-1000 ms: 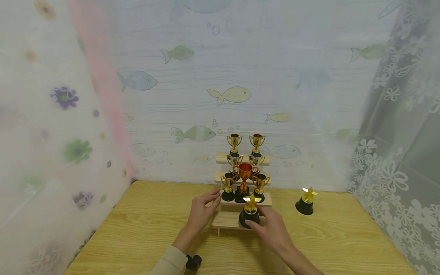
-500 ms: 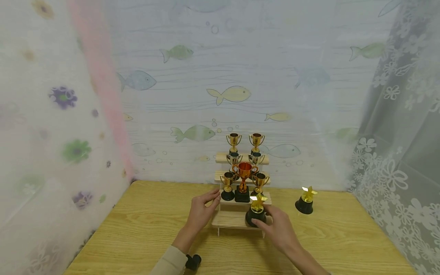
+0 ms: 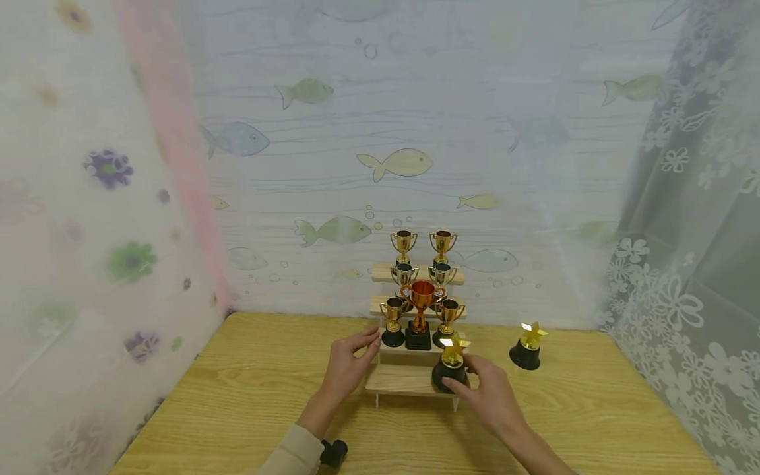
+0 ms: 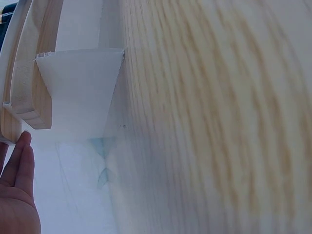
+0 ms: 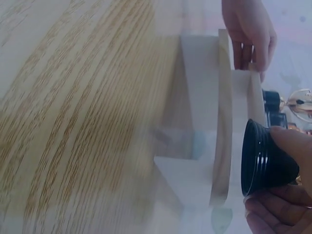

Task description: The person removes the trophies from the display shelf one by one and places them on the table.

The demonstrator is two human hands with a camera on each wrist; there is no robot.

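Note:
In the head view, a tiered wooden display stand (image 3: 392, 379) holds several small trophy cups on its upper steps. My right hand (image 3: 489, 396) grips a star trophy (image 3: 454, 356) by its black base, over the right end of the lowest step. The right wrist view shows that base (image 5: 258, 161) from below, thumb on one side and fingers on the other. At the stand's left side, my left hand (image 3: 350, 363) pinches the end of a shelf. Its fingertips meet the shelf end (image 4: 36, 114) in the left wrist view. A red-orange cup (image 3: 421, 297) stands between two gold cups.
A second star trophy (image 3: 526, 346) stands on the wooden table (image 3: 267, 376) to the right of the stand. A small black object (image 3: 335, 454) shows beside the left sleeve. Fish-patterned sheeting (image 3: 404, 165) hangs behind the table.
My right hand has shifted to the right along the lowest step, carrying the star trophy with it. My left hand stays at the stand's left side.

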